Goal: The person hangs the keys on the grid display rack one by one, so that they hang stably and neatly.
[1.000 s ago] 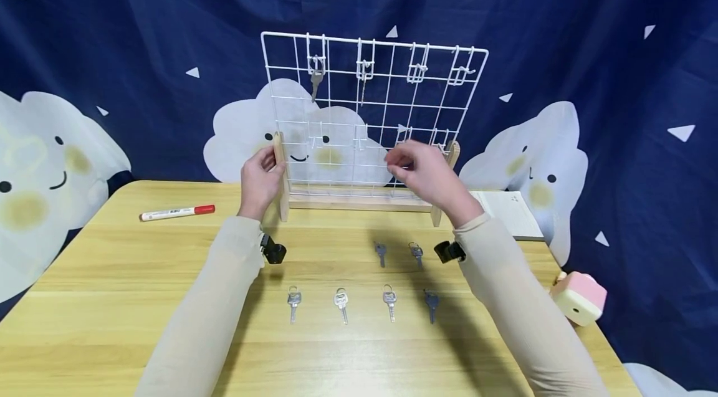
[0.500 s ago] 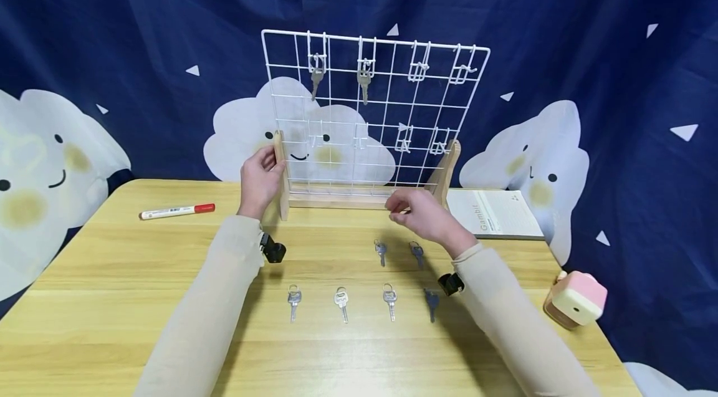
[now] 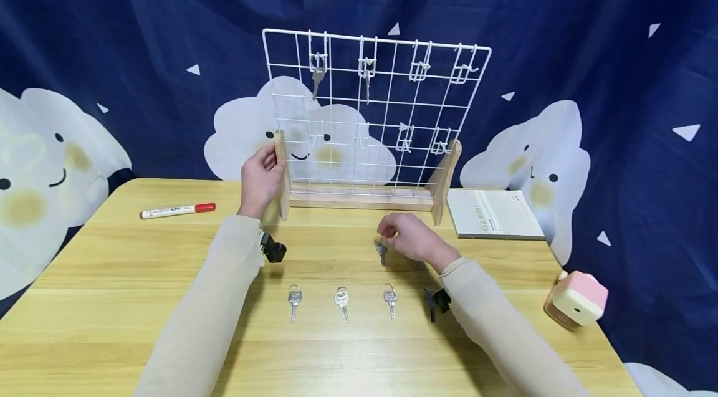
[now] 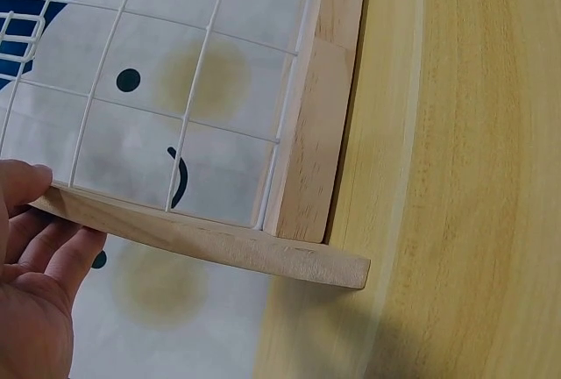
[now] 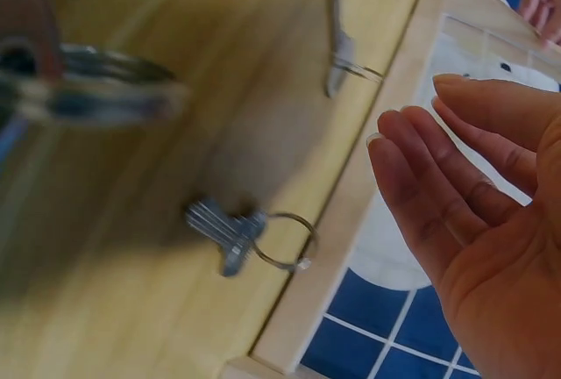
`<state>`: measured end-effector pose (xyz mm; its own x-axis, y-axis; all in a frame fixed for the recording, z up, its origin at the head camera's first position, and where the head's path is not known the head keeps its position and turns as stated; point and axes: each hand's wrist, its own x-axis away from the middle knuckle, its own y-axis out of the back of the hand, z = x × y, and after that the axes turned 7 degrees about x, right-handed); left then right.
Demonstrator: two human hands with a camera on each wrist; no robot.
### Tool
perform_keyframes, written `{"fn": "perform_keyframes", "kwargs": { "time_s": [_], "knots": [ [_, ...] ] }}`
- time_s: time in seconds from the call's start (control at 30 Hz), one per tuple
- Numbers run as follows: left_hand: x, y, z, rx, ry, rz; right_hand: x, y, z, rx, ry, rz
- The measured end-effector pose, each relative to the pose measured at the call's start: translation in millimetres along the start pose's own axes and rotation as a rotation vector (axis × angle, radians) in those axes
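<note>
My left hand (image 3: 261,180) grips the left wooden leg (image 4: 219,250) of a white wire grid rack (image 3: 387,101), thumb on one side, fingers on the other. My right hand (image 3: 414,237) hangs just over a silver key (image 3: 381,253) with a ring, fingers loosely bent and holding nothing. In the right wrist view, its fingers (image 5: 438,177) are apart from the keys on the table. A second key near it is mostly hidden by the hand in the head view. Two keys hang from upper hooks, one at left (image 3: 318,82) and another (image 3: 368,86) beside it.
A front row holds several ringed keys, such as one at its left end (image 3: 295,302); the rightmost (image 3: 430,306) is partly covered by the wrist camera. A red-capped marker (image 3: 177,210) lies left, a notebook (image 3: 496,215) right, and a pink-and-cream box (image 3: 578,300) near the right edge.
My right hand has come down from in front of the rack's lower hooks to the back keys. The second hanging key has swung. My left hand has stayed on the rack's leg.
</note>
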<state>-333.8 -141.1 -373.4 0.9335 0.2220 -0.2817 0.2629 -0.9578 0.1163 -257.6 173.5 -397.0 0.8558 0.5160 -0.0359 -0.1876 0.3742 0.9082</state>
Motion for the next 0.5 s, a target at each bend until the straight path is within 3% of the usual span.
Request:
{"fn": "perform_keyframes", "kwargs": {
  "time_s": [0.5],
  "knots": [
    [-1.3,-0.6,1.5,-0.015,-0.02,-0.001,-8.9,-15,0,0.078,-0.055,0.011]
  ]
}}
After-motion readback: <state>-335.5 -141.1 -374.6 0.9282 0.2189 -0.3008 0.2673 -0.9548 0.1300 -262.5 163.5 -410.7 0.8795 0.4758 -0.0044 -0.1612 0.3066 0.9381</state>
